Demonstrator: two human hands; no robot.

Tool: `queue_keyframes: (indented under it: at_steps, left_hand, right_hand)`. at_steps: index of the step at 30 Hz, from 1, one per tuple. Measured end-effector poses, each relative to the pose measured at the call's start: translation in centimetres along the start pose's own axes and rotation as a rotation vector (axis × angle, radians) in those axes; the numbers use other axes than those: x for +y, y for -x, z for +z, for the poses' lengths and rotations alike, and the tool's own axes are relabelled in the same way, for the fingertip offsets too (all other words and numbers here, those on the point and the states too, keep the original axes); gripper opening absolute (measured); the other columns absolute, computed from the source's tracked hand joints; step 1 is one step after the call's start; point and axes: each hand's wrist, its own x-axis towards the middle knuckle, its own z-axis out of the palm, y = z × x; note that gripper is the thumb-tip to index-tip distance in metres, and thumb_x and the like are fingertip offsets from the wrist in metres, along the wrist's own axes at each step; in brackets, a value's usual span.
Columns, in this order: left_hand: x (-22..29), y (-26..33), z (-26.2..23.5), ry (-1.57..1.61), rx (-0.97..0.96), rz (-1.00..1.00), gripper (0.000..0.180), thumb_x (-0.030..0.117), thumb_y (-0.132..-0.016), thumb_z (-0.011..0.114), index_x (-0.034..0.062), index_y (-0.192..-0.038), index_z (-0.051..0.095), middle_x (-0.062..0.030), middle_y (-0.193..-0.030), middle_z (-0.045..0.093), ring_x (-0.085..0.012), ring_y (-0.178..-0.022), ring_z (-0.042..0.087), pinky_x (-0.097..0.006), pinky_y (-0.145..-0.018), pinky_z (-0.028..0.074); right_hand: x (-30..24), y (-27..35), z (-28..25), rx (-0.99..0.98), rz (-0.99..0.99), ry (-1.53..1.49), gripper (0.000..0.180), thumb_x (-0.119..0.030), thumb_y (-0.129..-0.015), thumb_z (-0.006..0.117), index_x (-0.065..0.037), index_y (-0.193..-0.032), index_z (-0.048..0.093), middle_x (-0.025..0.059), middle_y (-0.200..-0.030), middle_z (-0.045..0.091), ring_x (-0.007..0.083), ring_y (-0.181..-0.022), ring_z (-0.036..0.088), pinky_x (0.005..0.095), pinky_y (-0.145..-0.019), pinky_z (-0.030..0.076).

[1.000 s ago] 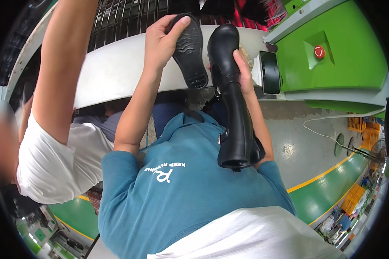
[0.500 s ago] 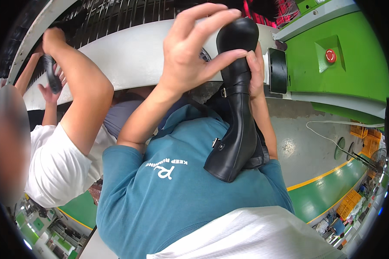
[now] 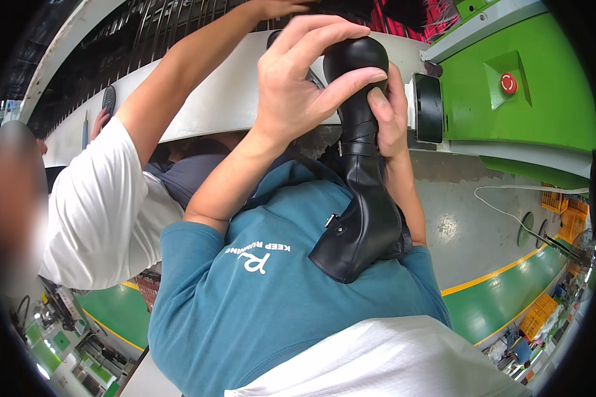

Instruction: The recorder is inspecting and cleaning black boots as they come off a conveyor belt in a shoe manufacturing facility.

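Observation:
A black leather ankle boot (image 3: 364, 215) with straps and a small buckle lies along my front, its rounded toe pointing away and its shaft resting against my teal shirt. My left hand (image 3: 295, 83) curls round the toe from the left, fingers over the tip and thumb across the upper. On the right side of the toe, my right hand (image 3: 392, 119) grips the boot, its thumb on the upper near the left thumb. The boot's sole and most of the right fingers are hidden.
A person in a white shirt (image 3: 106, 212) on my left reaches across the pale worktop (image 3: 212, 86). A dark shoe sole (image 3: 109, 99) is beside that person's other hand. At right stands a green machine (image 3: 470, 79) with a red button (image 3: 508, 83). Yellow crates (image 3: 538, 316) are beyond.
My left fingers have come down round the toe, and the boot has tilted slightly. The person beside me has swung an arm forward and right across the worktop.

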Motion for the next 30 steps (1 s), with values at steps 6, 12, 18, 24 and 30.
queue_keyframes:
  at_steps: [6, 12, 18, 24, 30]
  left_hand:
    - [0.6, 1.2, 0.5, 0.15, 0.05, -0.155, 0.044, 0.013, -0.076, 0.094, -0.0005, -0.113, 0.074, -0.0117, -0.102, 0.078, -0.0247, -0.093, 0.077, -0.033, -0.086, 0.061]
    - [0.6, 1.1, 0.0, 0.155, -0.056, -0.111, 0.049, 0.005, -0.081, 0.092, -0.0039, -0.124, 0.069, -0.014, -0.113, 0.077, -0.0188, -0.102, 0.076, -0.03, -0.089, 0.062]
    - [-0.2, 0.9, 0.3, 0.187, -0.086, -0.129, 0.048, 0.004, -0.081, 0.091, -0.0043, -0.124, 0.069, -0.0132, -0.112, 0.078, -0.0186, -0.101, 0.076, -0.03, -0.088, 0.062]
    - [-0.1, -0.2, 0.3, 0.267, 0.008, -0.188, 0.049, 0.003, -0.082, 0.091, -0.0047, -0.125, 0.067, -0.0137, -0.112, 0.078, -0.0198, -0.102, 0.076, -0.032, -0.092, 0.062]
    - [-3.3, 0.6, 3.6, 0.387, 0.234, -0.268, 0.054, 0.016, -0.081, 0.094, -0.003, -0.124, 0.068, -0.0143, -0.104, 0.079, -0.0203, -0.098, 0.078, -0.03, -0.088, 0.063]
  right_hand:
    - [-0.4, 0.4, 0.5, -0.038, -0.03, 0.067, 0.064, -0.035, -0.1, 0.065, 0.002, -0.15, 0.046, 0.0136, -0.138, 0.059, 0.0194, -0.125, 0.058, 0.0354, -0.108, 0.046]
    - [-0.5, 0.7, 0.9, -0.007, -0.018, 0.029, 0.064, -0.036, -0.102, 0.064, 0.002, -0.15, 0.046, 0.0125, -0.138, 0.058, 0.0191, -0.125, 0.057, 0.0349, -0.109, 0.044]
    - [-0.8, 0.4, 0.8, -0.019, 0.054, 0.019, 0.066, -0.039, -0.102, 0.062, 0.002, -0.151, 0.045, 0.012, -0.137, 0.058, 0.0188, -0.123, 0.059, 0.0331, -0.106, 0.046]
    - [3.0, 1.8, -0.2, -0.069, 0.157, -0.074, 0.095, -0.069, -0.092, 0.061, 0.001, -0.153, 0.042, 0.0123, -0.135, 0.059, 0.018, -0.118, 0.062, 0.0323, -0.097, 0.052]
    - [5.4, 1.8, -0.1, -0.047, 0.306, -0.573, 0.094, -0.078, -0.093, 0.051, 0.001, -0.144, 0.05, 0.0149, -0.115, 0.068, 0.0221, -0.099, 0.07, 0.0343, -0.085, 0.056]
